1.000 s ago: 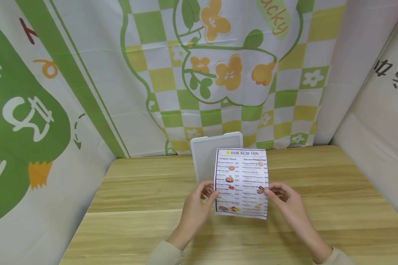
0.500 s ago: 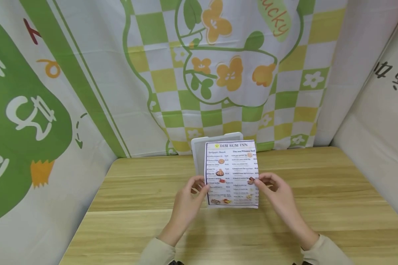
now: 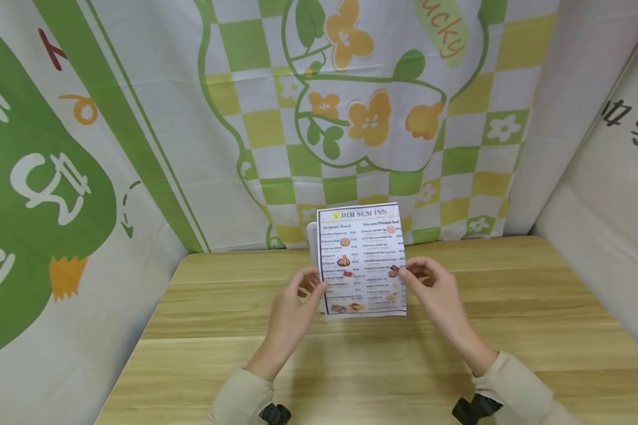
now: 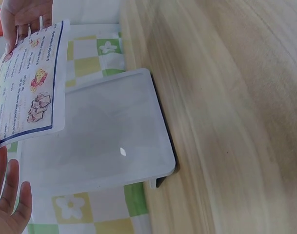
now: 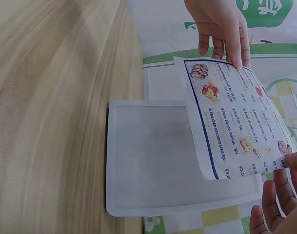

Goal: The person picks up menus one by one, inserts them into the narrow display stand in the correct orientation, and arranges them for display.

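Note:
A printed paper menu [image 3: 361,260] headed "DIM SUM INN" is held up, facing me, slightly bowed. My left hand [image 3: 292,307] pinches its left edge between thumb and fingers, low on the sheet. At the opposite edge, my right hand [image 3: 436,292] pinches it the same way. Behind the menu stands a white-framed display stand [image 3: 312,242], mostly hidden in the head view. Both wrist views show its blank grey panel [image 4: 104,141] leaning upright on the table, with the menu's bottom edge in front of it and apart from it. A small foot [image 4: 158,182] shows at its base.
The stand rests on a wood-grain table [image 3: 218,330] near its back edge. Behind hangs a green-and-yellow checked cloth [image 3: 351,183]; more printed cloth [image 3: 37,236] walls the left side, and pale cloth [image 3: 606,195] the right. Dark wrist straps [image 3: 478,407] show at the sleeves.
Both hands have carried the menu left and upward in the head view, toward the stand. The menu now covers nearly all of the stand there.

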